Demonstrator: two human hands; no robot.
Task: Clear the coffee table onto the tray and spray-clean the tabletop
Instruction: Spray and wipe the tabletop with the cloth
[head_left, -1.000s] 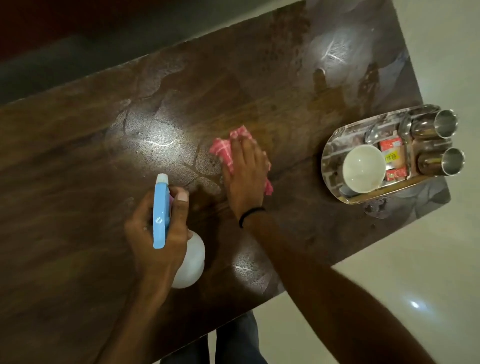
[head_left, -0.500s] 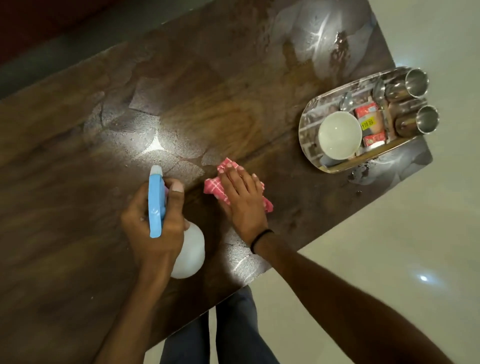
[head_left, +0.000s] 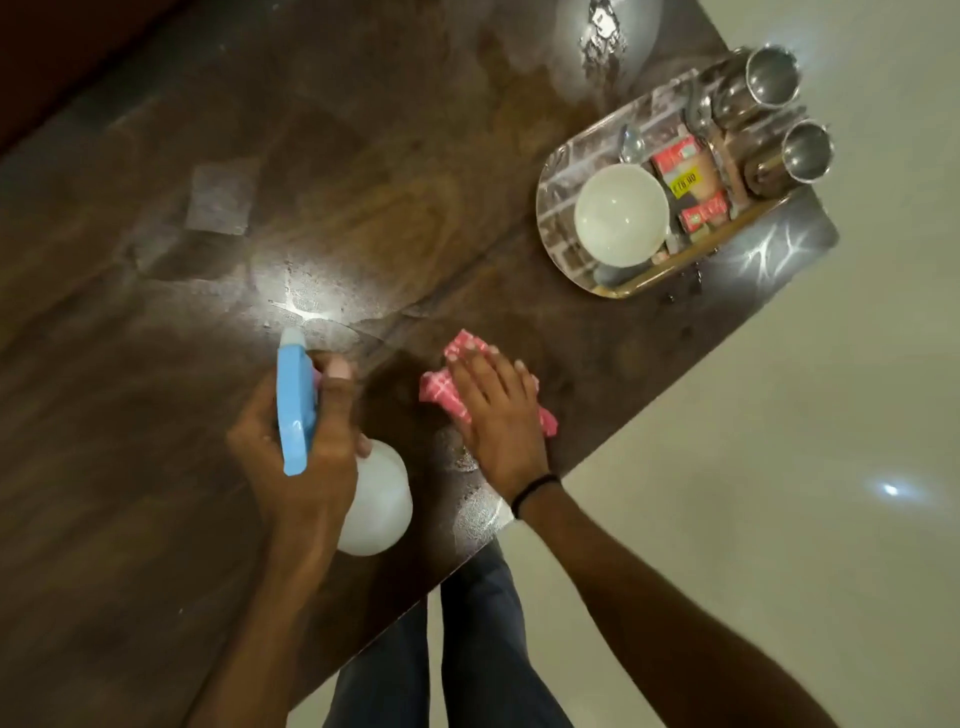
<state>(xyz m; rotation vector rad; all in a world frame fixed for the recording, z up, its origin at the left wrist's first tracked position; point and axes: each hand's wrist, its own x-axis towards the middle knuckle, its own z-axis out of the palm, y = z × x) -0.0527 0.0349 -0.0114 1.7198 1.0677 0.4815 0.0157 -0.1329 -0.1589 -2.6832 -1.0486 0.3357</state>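
Observation:
My left hand (head_left: 298, 441) grips a spray bottle (head_left: 376, 499) with a white body and blue trigger head, held just above the dark wooden coffee table (head_left: 156, 338). My right hand (head_left: 496, 410) lies flat, pressing a pink checked cloth (head_left: 447, 389) onto the tabletop near the front edge. A steel tray (head_left: 550, 208) sits at the table's right end. It holds a white bowl (head_left: 621, 215), two steel cups (head_left: 769, 78), a spoon and red packets (head_left: 685, 176).
Wet, shiny streaks cover the tabletop around the cloth and towards the far right corner. Pale tiled floor (head_left: 779, 467) lies right of the table. My legs in blue trousers (head_left: 467, 649) stand against the front edge.
My right hand has drawn the cloth towards the front edge of the table. The left hand still holds the bottle in about the same spot. The view has shifted, so the tray sits higher.

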